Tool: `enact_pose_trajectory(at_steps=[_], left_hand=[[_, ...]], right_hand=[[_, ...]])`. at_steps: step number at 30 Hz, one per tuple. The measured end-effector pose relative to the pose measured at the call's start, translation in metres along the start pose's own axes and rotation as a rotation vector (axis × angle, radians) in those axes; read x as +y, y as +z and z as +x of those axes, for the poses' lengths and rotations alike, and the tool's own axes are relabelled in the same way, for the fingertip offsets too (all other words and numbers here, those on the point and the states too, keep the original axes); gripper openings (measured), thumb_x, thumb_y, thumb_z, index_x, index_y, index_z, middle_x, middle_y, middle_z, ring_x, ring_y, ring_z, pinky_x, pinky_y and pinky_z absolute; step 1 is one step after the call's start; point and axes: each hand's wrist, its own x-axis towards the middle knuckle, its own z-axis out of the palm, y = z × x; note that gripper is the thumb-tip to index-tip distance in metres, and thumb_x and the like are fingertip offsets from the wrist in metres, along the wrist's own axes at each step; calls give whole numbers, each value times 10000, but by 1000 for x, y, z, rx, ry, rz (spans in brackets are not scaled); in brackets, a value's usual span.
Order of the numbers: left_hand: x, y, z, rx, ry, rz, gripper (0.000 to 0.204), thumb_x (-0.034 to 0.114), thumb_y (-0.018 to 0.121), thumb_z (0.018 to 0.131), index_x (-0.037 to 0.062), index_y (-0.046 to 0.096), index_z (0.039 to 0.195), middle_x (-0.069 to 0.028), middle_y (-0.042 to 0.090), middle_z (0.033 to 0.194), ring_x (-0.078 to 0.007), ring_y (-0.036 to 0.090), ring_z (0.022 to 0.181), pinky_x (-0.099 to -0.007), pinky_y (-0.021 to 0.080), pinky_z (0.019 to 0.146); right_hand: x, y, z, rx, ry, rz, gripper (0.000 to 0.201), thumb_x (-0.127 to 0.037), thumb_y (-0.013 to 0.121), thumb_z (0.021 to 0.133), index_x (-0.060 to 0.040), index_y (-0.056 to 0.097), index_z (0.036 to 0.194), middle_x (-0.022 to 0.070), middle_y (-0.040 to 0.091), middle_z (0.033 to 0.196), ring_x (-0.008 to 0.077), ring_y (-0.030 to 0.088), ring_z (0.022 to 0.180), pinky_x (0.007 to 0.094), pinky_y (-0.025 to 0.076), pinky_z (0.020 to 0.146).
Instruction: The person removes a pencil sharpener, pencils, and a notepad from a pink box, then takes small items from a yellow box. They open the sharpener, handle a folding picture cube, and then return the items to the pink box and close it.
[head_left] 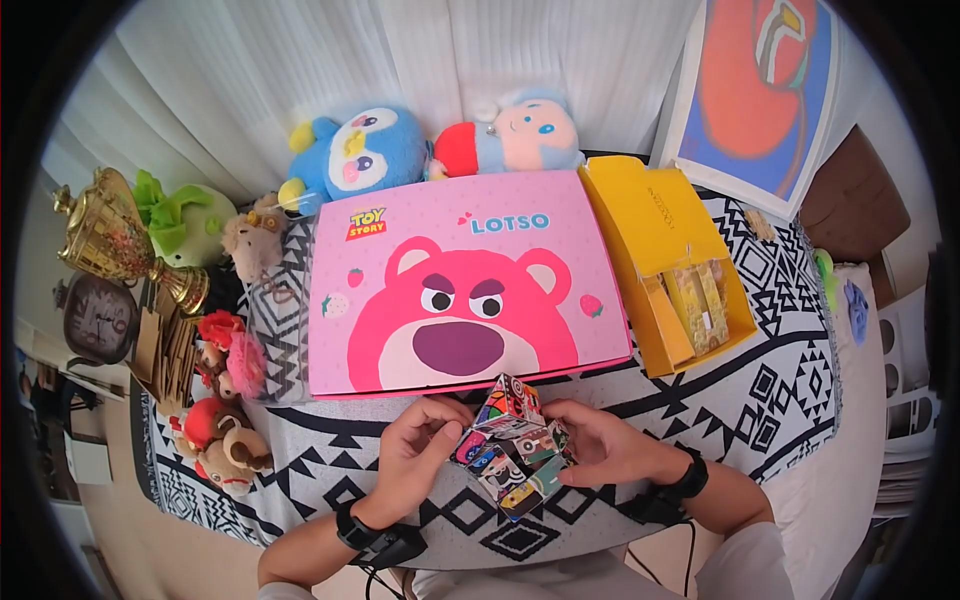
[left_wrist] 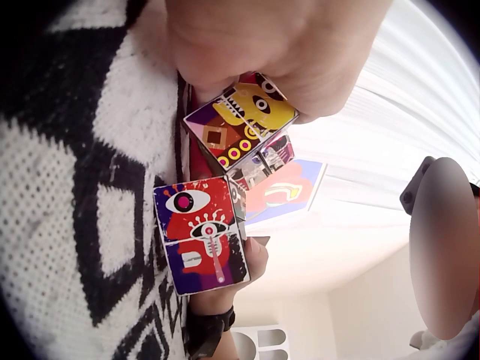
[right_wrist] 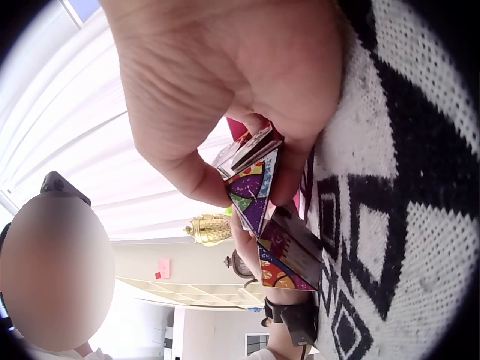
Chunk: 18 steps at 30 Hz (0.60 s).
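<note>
A folding picture cube [head_left: 518,492] with colourful cartoon prints is partly unfolded into angled blocks above the tablecloth's front part. My left hand [head_left: 418,450] holds its left side, thumb on the near face. On the other side, my right hand [head_left: 615,448] pinches a block between thumb and fingers. Two blocks of the cube [left_wrist: 204,234] stand at an angle to each other in the left wrist view, one showing a red face with printed eyes, the other a yellow figure. The right wrist view shows a purple and green triangular face of the cube [right_wrist: 251,191] between thumb and fingers.
A large pink bear box [head_left: 460,290] lies just beyond my hands, with an open yellow box [head_left: 655,215] to its right. Plush toys [head_left: 370,150] stand behind. A gold trophy [head_left: 105,225], a clock [head_left: 100,318] and small plush toys [head_left: 220,445] line the left side.
</note>
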Motion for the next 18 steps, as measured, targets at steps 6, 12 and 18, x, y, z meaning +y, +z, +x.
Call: enact_pose_trajectory(at_steps=[6, 12, 18], left_hand=[[11, 0, 2, -44, -207, -17, 303, 159, 470, 988, -29, 507, 1223, -123, 586, 1153, -149, 557, 1052, -274, 422, 929], [10, -3, 6, -112, -261, 34, 458, 246, 530, 972, -45, 428, 1311, -154, 532, 1265, -172, 529, 1145, -302, 424, 961], [12, 6, 7, -114, -262, 78, 428, 50, 601, 925, -38, 416, 1301, -135, 581, 1208, -153, 560, 1099, -287, 451, 940]], right_hand=[[-2, 2, 1, -20, 10, 22, 758, 91, 648, 782, 10, 250, 1421, 127, 408, 1341, 165, 407, 1253, 313, 343, 1049], [-9, 3, 3, -34, 10, 18, 860, 121, 634, 772, -24, 176, 1485, 137, 347, 1435, 182, 352, 1325, 321, 300, 1093], [-8, 1, 3, -33, -9, 5, 845, 85, 676, 788, -26, 206, 1481, 127, 353, 1435, 192, 347, 1334, 341, 295, 1109]])
